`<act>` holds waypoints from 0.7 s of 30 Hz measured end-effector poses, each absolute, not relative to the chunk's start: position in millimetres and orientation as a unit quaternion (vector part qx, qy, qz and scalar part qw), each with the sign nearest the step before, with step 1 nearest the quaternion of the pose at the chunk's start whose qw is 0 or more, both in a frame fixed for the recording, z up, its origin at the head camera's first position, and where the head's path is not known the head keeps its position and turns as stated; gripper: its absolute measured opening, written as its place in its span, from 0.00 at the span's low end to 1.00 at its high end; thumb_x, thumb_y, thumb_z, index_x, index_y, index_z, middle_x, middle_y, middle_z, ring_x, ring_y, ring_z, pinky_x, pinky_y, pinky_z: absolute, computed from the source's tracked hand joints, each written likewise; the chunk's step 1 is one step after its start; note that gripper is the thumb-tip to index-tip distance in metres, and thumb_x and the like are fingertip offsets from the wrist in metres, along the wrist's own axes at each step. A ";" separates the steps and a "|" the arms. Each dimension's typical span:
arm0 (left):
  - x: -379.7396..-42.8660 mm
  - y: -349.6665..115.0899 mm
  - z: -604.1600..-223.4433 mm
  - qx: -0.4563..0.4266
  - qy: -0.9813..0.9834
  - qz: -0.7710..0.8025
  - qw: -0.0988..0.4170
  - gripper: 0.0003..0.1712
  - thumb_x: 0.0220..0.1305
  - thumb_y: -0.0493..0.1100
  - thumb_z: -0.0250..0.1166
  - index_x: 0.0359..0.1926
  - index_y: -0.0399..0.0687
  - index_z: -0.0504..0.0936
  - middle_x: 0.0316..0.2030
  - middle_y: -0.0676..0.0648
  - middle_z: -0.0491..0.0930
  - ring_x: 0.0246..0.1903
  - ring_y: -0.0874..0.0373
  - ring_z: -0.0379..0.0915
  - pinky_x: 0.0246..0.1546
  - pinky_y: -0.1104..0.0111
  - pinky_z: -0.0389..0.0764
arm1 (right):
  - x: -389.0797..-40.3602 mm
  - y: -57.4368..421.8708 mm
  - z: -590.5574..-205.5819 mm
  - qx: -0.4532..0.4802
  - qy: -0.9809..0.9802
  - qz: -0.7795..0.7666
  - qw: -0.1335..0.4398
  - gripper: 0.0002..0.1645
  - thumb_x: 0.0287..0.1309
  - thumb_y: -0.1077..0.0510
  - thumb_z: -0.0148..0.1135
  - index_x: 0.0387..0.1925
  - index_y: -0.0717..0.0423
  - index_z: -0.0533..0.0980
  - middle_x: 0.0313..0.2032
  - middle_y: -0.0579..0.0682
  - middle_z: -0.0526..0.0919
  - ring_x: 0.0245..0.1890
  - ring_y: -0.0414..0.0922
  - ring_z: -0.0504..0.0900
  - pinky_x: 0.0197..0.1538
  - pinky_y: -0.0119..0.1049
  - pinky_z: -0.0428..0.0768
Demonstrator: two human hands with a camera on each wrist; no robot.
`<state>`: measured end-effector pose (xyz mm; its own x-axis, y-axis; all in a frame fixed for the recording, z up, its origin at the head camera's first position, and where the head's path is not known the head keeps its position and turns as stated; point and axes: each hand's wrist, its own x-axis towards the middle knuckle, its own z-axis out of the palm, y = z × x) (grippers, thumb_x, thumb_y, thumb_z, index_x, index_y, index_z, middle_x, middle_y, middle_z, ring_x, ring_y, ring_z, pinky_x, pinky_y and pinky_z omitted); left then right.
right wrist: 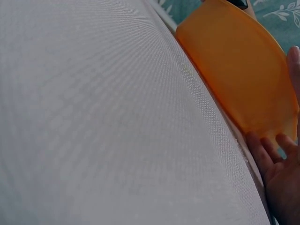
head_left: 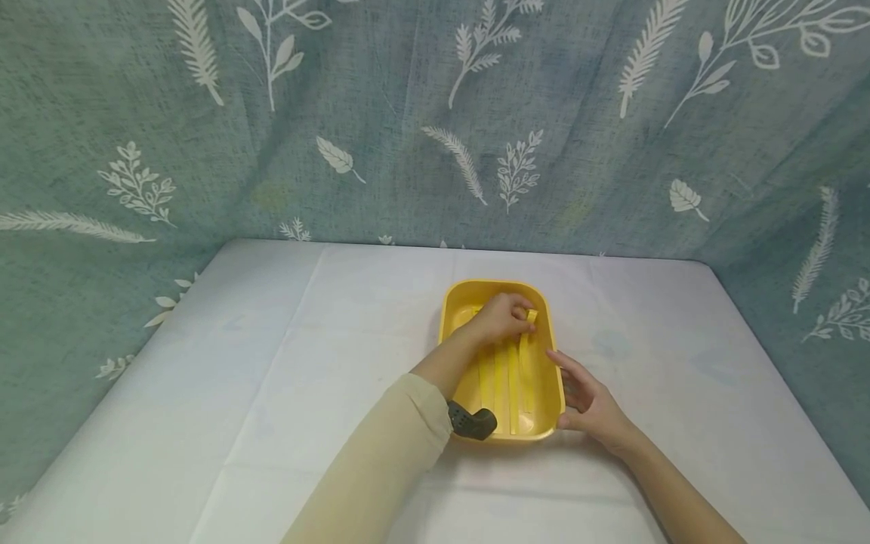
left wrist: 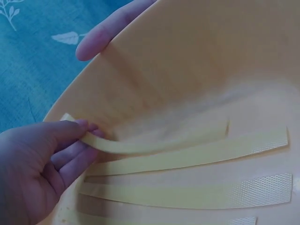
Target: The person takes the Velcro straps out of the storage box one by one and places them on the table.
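Observation:
A yellow tray point(head_left: 547, 397) with rounded corners rests on the white-covered table, several flat yellow strips point(left wrist: 187, 194) lying lengthwise in it. My left hand point(head_left: 498, 319) reaches inside and pinches the far end of the rightmost strip point(left wrist: 159, 145) between thumb and fingers. That end is lifted, and the strip bends down toward the tray floor. Some strips show a textured patch near one end. Outside the tray's right wall, my right hand point(head_left: 593, 408) rests with fingers extended against the side, its thumb near the front corner and a fingertip point(left wrist: 89, 47) at the rim.
The white table point(head_left: 326, 363) extends around the tray on all sides. A patterned blue-green cloth point(head_left: 408, 151) hangs behind it. A black wrist device point(head_left: 472, 421) on my left wrist overlaps the tray's front left corner.

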<state>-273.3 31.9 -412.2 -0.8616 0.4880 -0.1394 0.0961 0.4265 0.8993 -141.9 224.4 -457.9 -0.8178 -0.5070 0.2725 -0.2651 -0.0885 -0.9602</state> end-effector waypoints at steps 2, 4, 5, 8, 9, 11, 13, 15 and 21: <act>-273.0 32.0 -410.7 0.167 0.806 0.530 0.203 0.21 0.59 0.35 0.66 0.54 0.37 0.76 0.30 0.44 0.82 0.23 0.60 0.74 0.26 0.74 0.77 | -142.1 224.5 -458.7 -0.286 0.670 -0.679 0.090 0.51 0.55 0.53 0.68 0.72 0.60 0.50 0.71 0.54 0.51 0.62 0.41 0.69 0.57 0.31 0.74; -273.2 31.8 -409.2 0.157 0.789 0.554 0.214 0.22 0.58 0.35 0.66 0.55 0.37 0.76 0.32 0.42 0.84 0.26 0.59 0.77 0.28 0.72 0.80 | -142.2 224.7 -459.2 -0.289 0.671 -0.677 0.086 0.51 0.55 0.53 0.67 0.72 0.61 0.50 0.71 0.55 0.52 0.62 0.41 0.69 0.57 0.31 0.74; -273.3 31.6 -408.7 0.151 0.780 0.566 0.221 0.22 0.59 0.35 0.66 0.55 0.38 0.76 0.33 0.42 0.84 0.28 0.58 0.79 0.28 0.71 0.81 | -142.0 224.6 -459.0 -0.289 0.671 -0.678 0.085 0.51 0.55 0.53 0.67 0.72 0.61 0.50 0.71 0.55 0.52 0.62 0.40 0.69 0.57 0.31 0.74; -272.7 30.6 -403.5 0.134 0.750 0.602 0.240 0.22 0.60 0.34 0.64 0.56 0.40 0.76 0.36 0.41 0.85 0.32 0.55 0.83 0.28 0.68 0.82 | -142.3 224.8 -459.1 -0.299 0.667 -0.678 0.080 0.50 0.55 0.53 0.67 0.72 0.62 0.50 0.71 0.57 0.52 0.62 0.41 0.68 0.57 0.31 0.74; -272.6 30.1 -401.8 0.131 0.741 0.611 0.245 0.22 0.61 0.35 0.64 0.57 0.42 0.75 0.36 0.42 0.85 0.32 0.55 0.83 0.27 0.69 0.82 | -142.4 224.9 -459.2 -0.301 0.666 -0.678 0.079 0.50 0.56 0.53 0.67 0.71 0.62 0.50 0.71 0.58 0.52 0.62 0.41 0.68 0.57 0.31 0.74; -272.2 29.0 -398.9 0.128 0.726 0.627 0.253 0.22 0.62 0.34 0.62 0.58 0.44 0.75 0.37 0.43 0.85 0.34 0.55 0.84 0.26 0.70 0.81 | -142.7 224.8 -459.3 -0.303 0.662 -0.681 0.079 0.50 0.55 0.52 0.67 0.71 0.62 0.50 0.71 0.57 0.52 0.62 0.41 0.68 0.57 0.31 0.74; -272.2 28.1 -397.0 0.135 0.717 0.636 0.253 0.24 0.62 0.34 0.62 0.60 0.46 0.73 0.38 0.42 0.85 0.35 0.54 0.84 0.25 0.71 0.81 | -143.0 224.7 -459.1 -0.304 0.659 -0.683 0.078 0.50 0.55 0.53 0.67 0.71 0.63 0.50 0.70 0.57 0.53 0.62 0.42 0.68 0.57 0.31 0.74; -272.4 27.7 -396.0 0.142 0.710 0.642 0.251 0.26 0.62 0.35 0.62 0.62 0.48 0.72 0.39 0.42 0.84 0.37 0.55 0.84 0.26 0.71 0.81 | -142.9 224.6 -458.6 -0.301 0.660 -0.684 0.078 0.50 0.55 0.53 0.67 0.71 0.62 0.51 0.70 0.56 0.54 0.62 0.42 0.69 0.57 0.31 0.74; -271.1 26.7 -395.4 0.159 0.708 0.650 0.226 0.26 0.63 0.38 0.63 0.62 0.49 0.74 0.45 0.46 0.83 0.42 0.57 0.82 0.30 0.71 0.82 | -142.4 224.4 -457.3 -0.294 0.663 -0.684 0.080 0.50 0.55 0.52 0.67 0.71 0.62 0.51 0.70 0.58 0.54 0.61 0.42 0.70 0.57 0.31 0.74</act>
<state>-271.1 26.7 -395.4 -0.8471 0.5191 -0.1138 -0.0688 0.1052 0.9921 -142.4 224.4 -457.3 -0.8142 -0.4995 0.2959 -0.2803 -0.1081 -0.9538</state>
